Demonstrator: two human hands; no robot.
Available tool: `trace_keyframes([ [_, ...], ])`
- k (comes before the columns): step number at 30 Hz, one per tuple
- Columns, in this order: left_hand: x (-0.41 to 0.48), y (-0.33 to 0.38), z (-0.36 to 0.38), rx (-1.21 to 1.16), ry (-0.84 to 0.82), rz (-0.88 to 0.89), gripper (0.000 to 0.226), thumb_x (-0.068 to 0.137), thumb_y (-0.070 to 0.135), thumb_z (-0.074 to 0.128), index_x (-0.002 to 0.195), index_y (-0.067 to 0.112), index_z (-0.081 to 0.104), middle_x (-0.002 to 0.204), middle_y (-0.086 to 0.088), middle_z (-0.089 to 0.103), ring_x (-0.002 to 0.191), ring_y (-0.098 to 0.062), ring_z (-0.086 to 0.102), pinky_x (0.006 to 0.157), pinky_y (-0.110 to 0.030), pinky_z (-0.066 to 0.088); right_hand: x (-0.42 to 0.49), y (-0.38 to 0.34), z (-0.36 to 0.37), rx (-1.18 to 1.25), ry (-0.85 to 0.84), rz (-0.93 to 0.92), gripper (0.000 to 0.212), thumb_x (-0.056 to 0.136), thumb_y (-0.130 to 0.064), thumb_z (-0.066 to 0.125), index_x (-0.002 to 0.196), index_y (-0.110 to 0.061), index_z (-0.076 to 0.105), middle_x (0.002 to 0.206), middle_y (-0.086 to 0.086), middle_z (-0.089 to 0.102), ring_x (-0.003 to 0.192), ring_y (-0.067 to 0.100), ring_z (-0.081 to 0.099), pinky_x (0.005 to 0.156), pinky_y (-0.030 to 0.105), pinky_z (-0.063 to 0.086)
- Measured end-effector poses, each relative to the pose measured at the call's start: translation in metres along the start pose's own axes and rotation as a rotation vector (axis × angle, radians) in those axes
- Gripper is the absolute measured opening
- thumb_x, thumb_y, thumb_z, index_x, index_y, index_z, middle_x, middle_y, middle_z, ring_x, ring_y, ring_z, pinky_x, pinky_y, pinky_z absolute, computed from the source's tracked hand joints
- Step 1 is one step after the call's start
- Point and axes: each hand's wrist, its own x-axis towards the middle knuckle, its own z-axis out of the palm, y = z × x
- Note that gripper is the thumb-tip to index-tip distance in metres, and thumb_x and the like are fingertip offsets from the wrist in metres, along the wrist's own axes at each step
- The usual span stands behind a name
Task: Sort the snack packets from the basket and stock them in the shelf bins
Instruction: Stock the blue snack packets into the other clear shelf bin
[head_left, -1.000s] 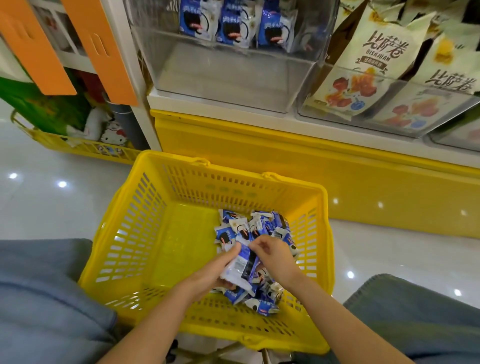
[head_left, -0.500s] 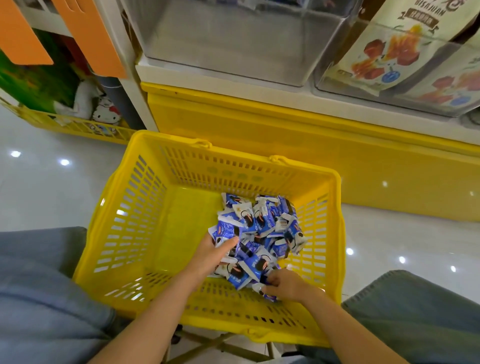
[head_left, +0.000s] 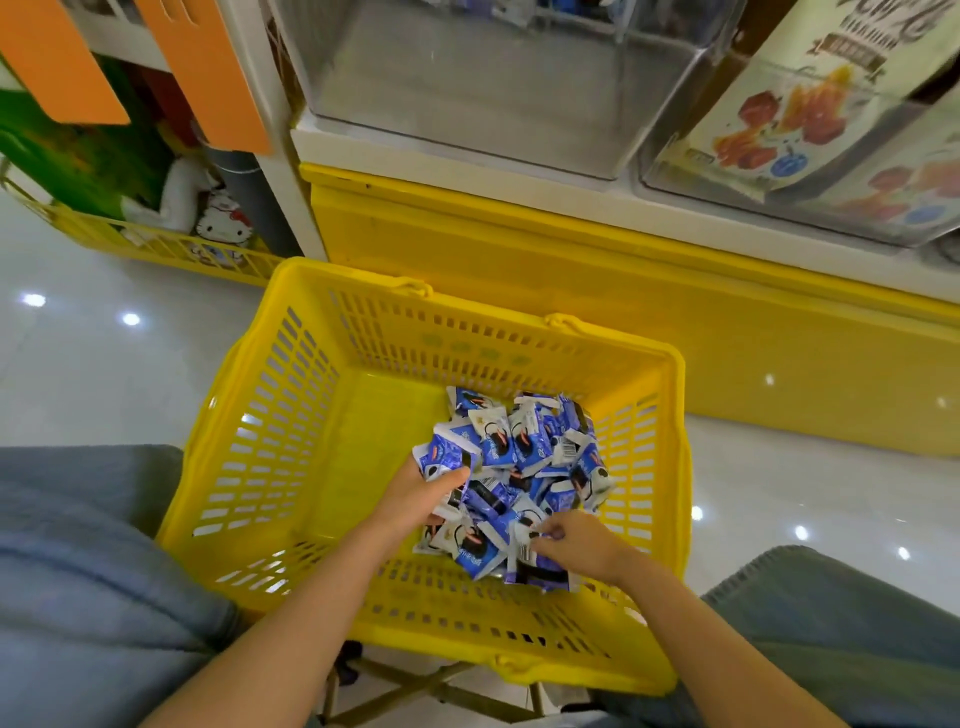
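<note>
Currently, left hand (head_left: 415, 501) grips and right hand (head_left: 584, 545) pinches snack packets (head_left: 524, 444) heaped against the 3 o'clock wall of basket (head_left: 270, 415), whose floor shows at 9 o'clock.

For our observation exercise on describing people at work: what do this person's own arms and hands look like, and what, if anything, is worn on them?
Both arms are bare as far as the frame shows: no sleeve reaches the left forearm or the right forearm. The left hand and right hand wear no gloves, and no watch, bracelet or ring shows.

basket (head_left: 291, 415) left half bare, packets (head_left: 514, 467) crowding right
</note>
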Motion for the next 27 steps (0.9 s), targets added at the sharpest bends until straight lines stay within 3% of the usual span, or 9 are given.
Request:
trace_keyframes([
  [4,-0.011,0.010,0.004,-0.041,0.047,-0.024,0.023,0.086,0.032,0.063,0.105,0.033,0.050,0.105,0.005,0.057,0.095,-0.016,0.055,0.073,-0.032,0.049,-0.017,-0.022,-0.026,0.307,0.137,-0.086,0.028,0.095,-0.033,0.051,0.070,-0.021,0.057,0.059,-0.002,0.047,0.061,0.020,0.051,0.057,0.025,0.047],
  [6,-0.017,0.022,0.007,-0.089,0.072,-0.052,0.026,0.086,0.032,0.064,0.108,0.029,0.051,0.110,0.001,0.056,0.097,-0.018,0.052,0.077,-0.037,0.052,-0.023,-0.033,-0.035,0.478,0.204,-0.096,0.020,0.093,-0.037,0.053,0.093,-0.021,0.065,0.073,0.009,0.053,0.074,0.024,0.060,0.064,0.026,0.056],
  [8,-0.023,0.038,0.009,-0.124,0.090,-0.036,0.027,0.085,0.033,0.065,0.109,0.026,0.053,0.112,0.000,0.055,0.096,-0.019,0.053,0.074,-0.037,0.054,-0.029,-0.042,-0.045,0.606,0.280,-0.110,0.036,0.091,-0.039,0.055,0.112,-0.011,0.064,0.085,0.026,0.056,0.083,0.025,0.063,0.070,0.030,0.058],
  [10,-0.030,0.057,0.011,-0.163,0.097,0.034,0.022,0.085,0.034,0.065,0.102,0.027,0.055,0.107,0.001,0.059,0.094,-0.020,0.058,0.068,-0.033,0.054,-0.037,-0.052,-0.056,0.703,0.352,-0.168,0.041,0.090,-0.039,0.056,0.116,-0.007,0.062,0.094,0.020,0.068,0.085,0.021,0.067,0.069,0.028,0.058],
  [13,-0.044,0.085,0.015,-0.214,0.093,0.164,0.019,0.086,0.033,0.064,0.100,0.028,0.054,0.096,0.007,0.059,0.087,-0.015,0.058,0.066,-0.032,0.054,-0.056,-0.070,-0.073,0.634,0.558,-0.241,0.045,0.088,-0.036,0.060,0.124,-0.009,0.055,0.113,0.005,0.064,0.096,0.016,0.063,0.062,0.022,0.052],
  [16,-0.062,0.106,0.020,-0.242,0.074,0.241,0.014,0.085,0.033,0.065,0.088,0.034,0.051,0.095,0.011,0.056,0.090,-0.012,0.055,0.067,-0.034,0.057,-0.078,-0.091,-0.079,0.360,0.737,-0.383,0.035,0.091,-0.032,0.058,0.123,-0.017,0.054,0.110,-0.003,0.060,0.097,0.007,0.058,0.071,0.020,0.048],
  [21,-0.089,0.124,0.014,-0.408,-0.053,0.281,0.026,0.083,0.034,0.065,0.107,0.026,0.056,0.109,0.001,0.064,0.097,-0.021,0.063,0.066,-0.039,0.058,-0.110,-0.122,-0.071,0.283,0.702,-0.610,0.025,0.099,-0.019,0.042,0.110,-0.034,0.059,0.105,-0.022,0.060,0.092,0.002,0.062,0.078,0.024,0.054],
  [24,-0.102,0.131,0.002,-0.426,-0.180,0.322,0.041,0.073,0.035,0.071,0.111,0.024,0.058,0.102,-0.002,0.071,0.088,-0.024,0.069,0.064,-0.038,0.057,-0.125,-0.133,-0.081,0.526,0.649,-0.666,0.024,0.095,-0.006,0.050,0.097,-0.026,0.063,0.103,-0.003,0.066,0.080,-0.001,0.066,0.062,0.016,0.053],
  [27,-0.117,0.141,-0.009,-0.374,-0.283,0.346,0.056,0.059,0.028,0.079,0.110,0.019,0.059,0.096,-0.005,0.073,0.085,-0.024,0.070,0.069,-0.040,0.058,-0.136,-0.139,-0.089,0.588,0.544,-0.541,0.030,0.091,-0.025,0.058,0.120,-0.018,0.053,0.117,0.002,0.060,0.089,0.002,0.064,0.068,0.015,0.051],
])
